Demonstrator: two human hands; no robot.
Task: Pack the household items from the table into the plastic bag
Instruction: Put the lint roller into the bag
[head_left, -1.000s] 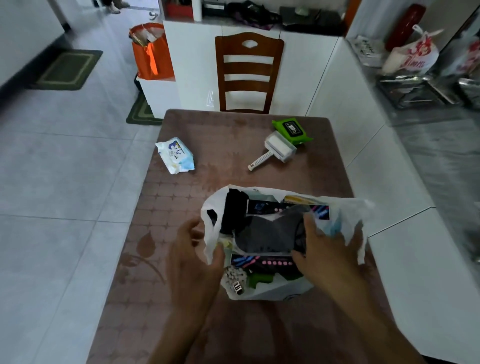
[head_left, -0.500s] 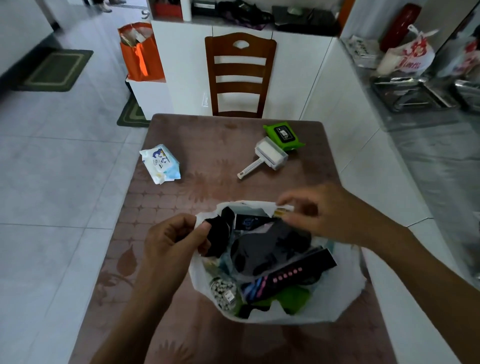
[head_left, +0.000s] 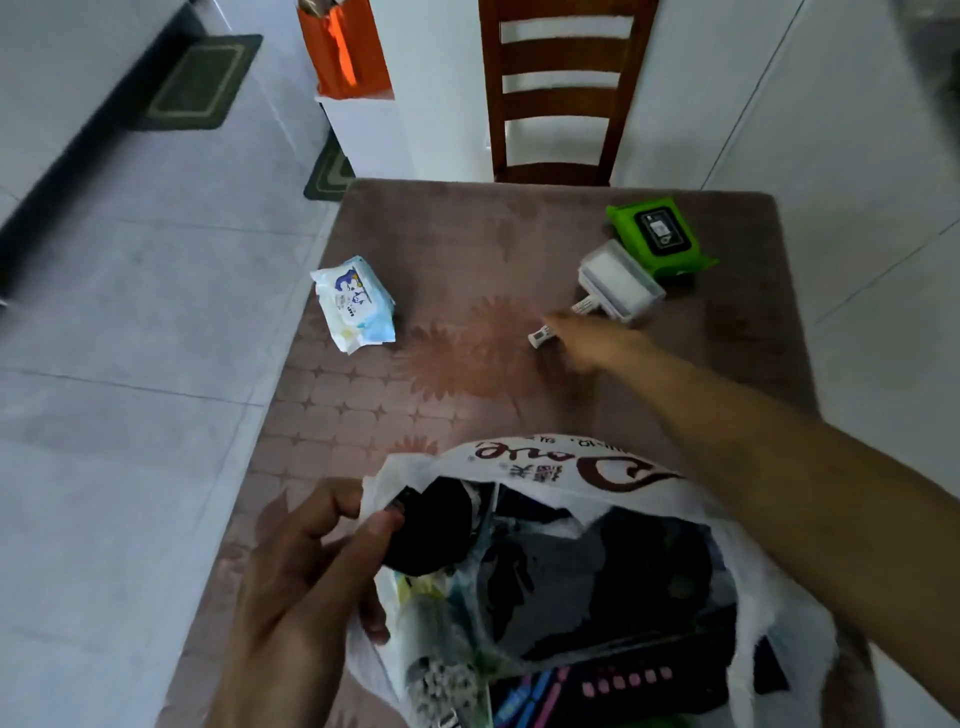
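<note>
Brown patterned bench (head_left: 467, 364), grey tiled floor (head_left: 130, 312), chair (head_left: 558, 93) far. My right hand (head_left: 589, 345) left bag (head_left: 545, 462), reached lint roller (head_left: 618, 283), grip unclear; left hand (head_left: 306, 577) fingers pinched bag rim.

Two hands show: the left hand (head_left: 306, 577) near the bottom left and the right hand (head_left: 592, 343) farther out. One white plastic bag (head_left: 545, 462) sits at the near edge of the single table (head_left: 467, 249). Two wipe packs lie on the table, a blue-and-white pack (head_left: 355, 303) at the left and a green pack (head_left: 658, 236) at the far right. One white lint roller (head_left: 613, 286) lies beside the green one. One wooden chair (head_left: 558, 93) stands at the far end. Two floor mats appear at the left, a larger mat (head_left: 197, 83) and a smaller mat (head_left: 330, 171). One orange bag (head_left: 343, 49) stands far left.
</note>
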